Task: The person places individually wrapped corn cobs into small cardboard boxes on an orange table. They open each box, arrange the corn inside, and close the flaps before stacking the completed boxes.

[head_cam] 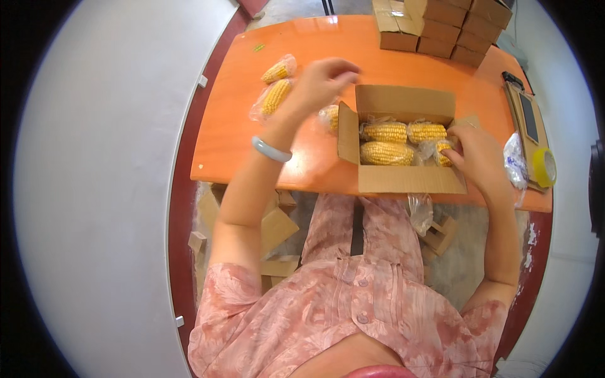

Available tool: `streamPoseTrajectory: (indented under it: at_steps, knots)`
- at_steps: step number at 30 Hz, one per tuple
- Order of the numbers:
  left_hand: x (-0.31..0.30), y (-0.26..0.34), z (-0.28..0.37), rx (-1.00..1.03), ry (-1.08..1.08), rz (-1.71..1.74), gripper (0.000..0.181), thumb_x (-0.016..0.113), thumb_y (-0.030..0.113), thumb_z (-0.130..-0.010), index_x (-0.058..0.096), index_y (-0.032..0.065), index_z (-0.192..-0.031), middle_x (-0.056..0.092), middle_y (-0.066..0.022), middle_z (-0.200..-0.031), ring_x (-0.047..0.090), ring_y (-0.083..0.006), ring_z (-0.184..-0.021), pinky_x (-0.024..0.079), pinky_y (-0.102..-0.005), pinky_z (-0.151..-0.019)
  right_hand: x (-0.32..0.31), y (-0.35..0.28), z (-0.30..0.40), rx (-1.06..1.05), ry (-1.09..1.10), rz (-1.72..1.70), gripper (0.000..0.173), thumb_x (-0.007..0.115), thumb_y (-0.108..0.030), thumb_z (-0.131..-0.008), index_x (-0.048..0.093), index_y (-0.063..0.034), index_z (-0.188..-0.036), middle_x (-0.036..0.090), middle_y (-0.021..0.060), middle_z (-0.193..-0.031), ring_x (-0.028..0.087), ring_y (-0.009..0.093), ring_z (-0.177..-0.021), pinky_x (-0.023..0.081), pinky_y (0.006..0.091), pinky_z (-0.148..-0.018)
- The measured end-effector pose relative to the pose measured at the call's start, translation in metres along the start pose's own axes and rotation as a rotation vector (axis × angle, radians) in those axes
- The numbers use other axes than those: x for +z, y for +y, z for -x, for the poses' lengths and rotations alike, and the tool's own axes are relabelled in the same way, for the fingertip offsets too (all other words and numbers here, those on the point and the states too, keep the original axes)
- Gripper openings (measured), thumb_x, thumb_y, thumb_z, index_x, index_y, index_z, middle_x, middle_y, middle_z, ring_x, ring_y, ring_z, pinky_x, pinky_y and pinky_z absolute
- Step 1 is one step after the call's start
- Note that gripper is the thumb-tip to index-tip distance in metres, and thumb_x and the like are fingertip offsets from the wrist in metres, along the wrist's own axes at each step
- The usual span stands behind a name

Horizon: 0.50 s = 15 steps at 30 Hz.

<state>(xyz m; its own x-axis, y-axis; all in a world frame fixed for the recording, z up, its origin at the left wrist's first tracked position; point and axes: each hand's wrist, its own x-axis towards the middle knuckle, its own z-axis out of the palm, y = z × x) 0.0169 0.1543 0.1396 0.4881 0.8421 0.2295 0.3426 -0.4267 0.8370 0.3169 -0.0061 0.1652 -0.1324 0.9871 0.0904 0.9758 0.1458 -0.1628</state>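
Observation:
An open cardboard carton [411,179] stands at the near edge of the orange table, flaps spread. Inside lie plastic-wrapped corn cobs: one at the back left [385,132], another at the back right [427,132] and a larger one at the front left [386,153]. My right hand [475,153] reaches over the carton's right side, thumb and fingers around a shorter wrapped corn piece [443,153]. Blurred by motion, my left hand [333,78] hovers above the table beyond the carton's back left corner, fingers curved and apart, nothing visible in it. Beneath its wrist, a wrapped cob [331,117] is partly hidden.
Two more wrapped cobs [276,97] lie left on the table [227,127]. Stacked cardboard boxes [439,33] occupy the far right corner. Yellow tape [544,167], a phone [528,117] and a plastic bag [515,160] sit along the right edge. Cardboard pieces [279,231] lie below.

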Motion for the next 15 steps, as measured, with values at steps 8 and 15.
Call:
streamPoseTrajectory:
  at_steps: [8,15]
  knots:
    - [-0.046,-0.109,-0.018,-0.378,0.185,-0.553,0.04,0.068,0.039,-0.089,0.074,-0.0003,-0.095,0.073,-0.0208,-0.087,0.071,-0.0329,-0.082,0.055,-0.0399,-0.077,-0.007,-0.008,0.005,0.008,0.046,-0.171,0.025,0.073,-0.02,-0.084,0.069,-0.0078,-0.106,0.068,0.0105,-0.093,0.066,0.031,-0.086,0.051,0.041,-0.074]
    - [-0.025,-0.134,-0.022,-0.405,0.229,-0.424,0.064,0.075,0.05,-0.081,0.068,-0.008,-0.107,0.073,-0.0194,-0.089,0.071,-0.0293,-0.086,0.055,-0.0383,-0.078,-0.006,-0.024,-0.001,-0.073,0.035,-0.249,0.021,0.071,-0.018,-0.087,0.069,-0.0076,-0.105,0.066,0.0077,-0.101,0.065,0.03,-0.088,0.05,0.0398,-0.075]
